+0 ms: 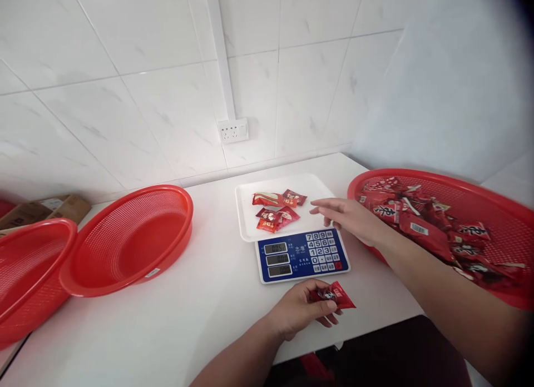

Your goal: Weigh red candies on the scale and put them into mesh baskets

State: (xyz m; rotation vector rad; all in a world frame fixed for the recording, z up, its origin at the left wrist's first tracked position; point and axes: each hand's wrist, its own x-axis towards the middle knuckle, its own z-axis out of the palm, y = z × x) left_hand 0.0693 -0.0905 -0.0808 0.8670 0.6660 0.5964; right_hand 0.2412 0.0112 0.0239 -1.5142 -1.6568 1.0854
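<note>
Wall: marbled white tiles [167, 106] behind the scale, with a power socket [233, 130] set low on them.
Tabletop: a white table [200, 320] beneath the price-computing scale [303, 258], whose keypad and displays face the person.
Weighing tray: the white tray [246, 192] sits on the scale's far side, bearing a small cluster of red snack packets [267, 199].
Left hand: the left hand [298, 309], on the scale's near side, pinches a red snack packet [342, 297] between thumb and fingers.
Held packet: just short of the scale's front edge, long axis roughly sideways, free end pointing right; the tray lies beyond it, across the keypad.
Right hand: the right hand [342, 214] hovers by the tray's right edge, fingers loosely spread, apparently holding nothing; it is nearer the cluster, which lies left of its fingertips.
Heaped basket: right of the scale, a red plastic basket [442, 181] holds many wrapped packets [419, 227]; its rim and the right forearm crowd that side.
Open room: left of the scale, a broad stretch of tabletop reaches to a red colander basket [137, 245].
Near edge: the table ends shortly below the left hand.
</note>
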